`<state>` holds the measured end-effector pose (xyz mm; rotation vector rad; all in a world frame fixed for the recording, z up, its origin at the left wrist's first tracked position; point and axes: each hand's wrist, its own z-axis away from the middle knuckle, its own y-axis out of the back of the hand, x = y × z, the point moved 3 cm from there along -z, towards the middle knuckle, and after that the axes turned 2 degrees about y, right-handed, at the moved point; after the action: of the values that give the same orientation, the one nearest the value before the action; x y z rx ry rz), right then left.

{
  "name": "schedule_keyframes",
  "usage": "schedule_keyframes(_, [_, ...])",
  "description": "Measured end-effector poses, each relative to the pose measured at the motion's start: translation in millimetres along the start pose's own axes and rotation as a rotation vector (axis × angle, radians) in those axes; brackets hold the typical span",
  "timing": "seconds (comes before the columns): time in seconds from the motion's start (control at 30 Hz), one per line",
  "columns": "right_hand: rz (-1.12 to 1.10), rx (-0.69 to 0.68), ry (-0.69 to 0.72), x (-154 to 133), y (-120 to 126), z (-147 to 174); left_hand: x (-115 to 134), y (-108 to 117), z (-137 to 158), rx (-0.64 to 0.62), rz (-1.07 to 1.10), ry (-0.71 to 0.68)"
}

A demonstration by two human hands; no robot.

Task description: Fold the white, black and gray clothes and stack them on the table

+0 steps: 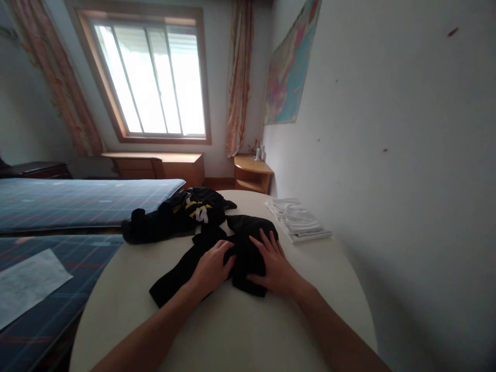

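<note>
A black garment point(248, 227) lies loosely bunched on the white round table, one long part stretching to the lower left. I cannot make out which kind of garment it is. At its middle, my left hand point(211, 267) is closed, with curled fingers and thumb holding some of the black cloth. My right hand point(277, 268) rests open on the right part of the garment, its fingers spread over the fabric. Behind lies a heap of black clothes point(207, 204) with white and yellow print, close to the garment's far edge.
Folded white clothing point(296, 219) lies at the table's point(127, 279) right edge, beside the wall. On the left are plaid mattresses point(89, 199), with a paper sheet point(33, 284) on the nearer one. A wooden desk point(182, 165) and corner shelf point(253, 165) stand beyond.
</note>
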<state>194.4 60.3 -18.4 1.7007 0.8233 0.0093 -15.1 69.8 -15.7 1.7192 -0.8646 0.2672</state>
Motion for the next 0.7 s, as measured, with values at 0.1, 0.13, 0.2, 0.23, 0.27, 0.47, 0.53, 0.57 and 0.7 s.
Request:
schedule_keyframes(0.1, [-0.034,0.084,-0.021,10,5,-7,4,4,-1,-0.006,0.026,0.012])
schedule_keyframes(0.13, [-0.050,0.109,-0.033,14,8,-8,6,6,-2,-0.010,0.061,0.023])
schedule_keyframes(0.2, [-0.090,0.142,-0.067,21,13,-11,12,11,-1,-0.044,0.198,0.051])
schedule_keyframes(0.23, [-0.122,0.151,-0.086,24,14,-11,16,14,-1,-0.073,0.296,0.068])
schedule_keyframes(0.27, [-0.164,0.156,-0.104,25,16,-12,19,17,0,-0.104,0.404,0.085])
schedule_keyframes(0.47, [-0.309,0.106,-0.079,21,28,-8,12,50,-6,-0.011,0.644,0.206])
schedule_keyframes(0.53, [-0.290,0.107,0.017,14,35,-4,-2,60,-11,0.112,0.537,0.247])
schedule_keyframes(0.57, [-0.274,0.093,0.079,8,37,-2,-9,63,-14,0.165,0.489,0.268])
schedule_keyframes(0.7, [-0.133,-0.048,0.229,-12,35,5,-36,68,-20,0.271,0.388,0.326])
